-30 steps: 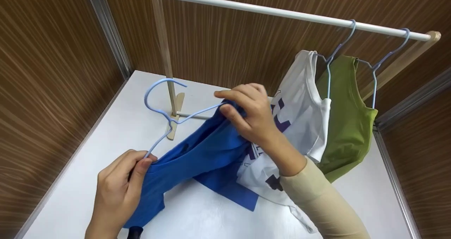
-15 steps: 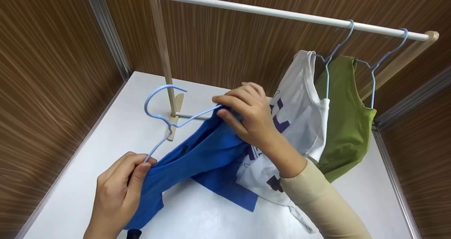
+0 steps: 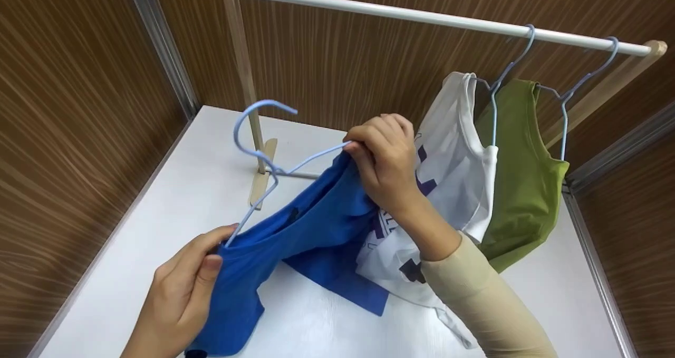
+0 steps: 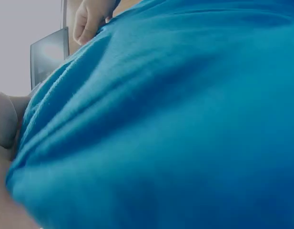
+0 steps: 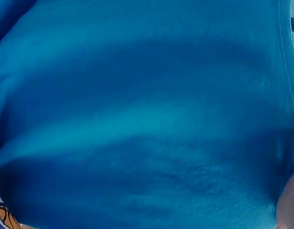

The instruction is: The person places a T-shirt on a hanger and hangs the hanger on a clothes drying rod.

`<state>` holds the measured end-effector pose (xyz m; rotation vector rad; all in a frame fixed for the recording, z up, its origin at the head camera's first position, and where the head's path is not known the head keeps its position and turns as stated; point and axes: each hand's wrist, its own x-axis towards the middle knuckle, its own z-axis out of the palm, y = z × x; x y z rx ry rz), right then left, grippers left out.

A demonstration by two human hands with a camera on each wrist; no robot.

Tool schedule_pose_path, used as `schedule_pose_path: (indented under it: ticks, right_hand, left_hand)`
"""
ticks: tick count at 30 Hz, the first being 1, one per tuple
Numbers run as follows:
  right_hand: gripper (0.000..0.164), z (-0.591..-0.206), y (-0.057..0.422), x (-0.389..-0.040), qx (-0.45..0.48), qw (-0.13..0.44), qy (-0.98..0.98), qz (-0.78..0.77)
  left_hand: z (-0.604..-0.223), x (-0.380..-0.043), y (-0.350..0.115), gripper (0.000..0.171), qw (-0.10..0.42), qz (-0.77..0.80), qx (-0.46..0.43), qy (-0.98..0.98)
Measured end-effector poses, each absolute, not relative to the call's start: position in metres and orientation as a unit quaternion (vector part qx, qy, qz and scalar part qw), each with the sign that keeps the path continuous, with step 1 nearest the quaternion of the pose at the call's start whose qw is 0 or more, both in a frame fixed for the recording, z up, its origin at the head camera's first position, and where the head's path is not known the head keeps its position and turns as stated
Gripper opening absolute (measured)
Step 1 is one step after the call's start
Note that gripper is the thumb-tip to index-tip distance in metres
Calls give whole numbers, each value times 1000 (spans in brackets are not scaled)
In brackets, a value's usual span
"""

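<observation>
A blue sleeveless shirt (image 3: 316, 229) hangs slanted between both hands, its neckline spread along a light-blue wire hanger (image 3: 268, 161). The hanger's hook stands up free at the upper left, and its two arms run down to the shirt's shoulders. My left hand (image 3: 182, 289) holds the lower-left shoulder, index finger along the hanger arm and thumb at the fabric edge. At the other shoulder, my right hand (image 3: 387, 163) pinches the hanger's end together with the cloth. Blue fabric (image 4: 161, 133) fills most of the left wrist view, and nearly all of the right wrist view.
A white rail (image 3: 379, 12) on wooden posts spans the back. From its right end hang a white printed shirt (image 3: 459, 173) and a green shirt (image 3: 522, 189) on similar hangers. Wood-grain panels (image 3: 79, 110) enclose the white table (image 3: 174, 173). The blue shirt overlaps the white one.
The hanger and blue shirt have shifted up and to the right with both hands. My left thumb has parted from the index finger; my right fingers have closed onto the hanger's end.
</observation>
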<state>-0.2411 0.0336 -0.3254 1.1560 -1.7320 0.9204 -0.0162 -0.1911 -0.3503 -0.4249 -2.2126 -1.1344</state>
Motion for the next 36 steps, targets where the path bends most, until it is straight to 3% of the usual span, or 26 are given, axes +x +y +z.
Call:
schedule_pose_path:
  ticks: [12,17,21,25,32,36]
  right_hand:
    - [27,-322,38,-241,452,415,-690,384]
    - [26,-325,37,-237,464,393,-696,381]
    - [39,-312,37,-227,461,366,-696,411]
    - [50,-301,45,-223,432,346,-713,430]
    - [36,-308,60,-231,397,306,-737,453]
    - [48,-309,65,-229,386,302,-739,462]
  left_hand:
    - [-362,-13,-199,43,266,-416,-97,-864]
    - [-360,-16,-193,27,296,-414,-113,-853]
    - [-361,-17,-194,18,334,-426,-135,-830]
    - [-362,-16,-195,18,340,-450,-145,-813]
    - [-353,-18,-192,22,312,-524,-170,-774]
    - [-355,-24,-190,27,266,-604,-175,-730]
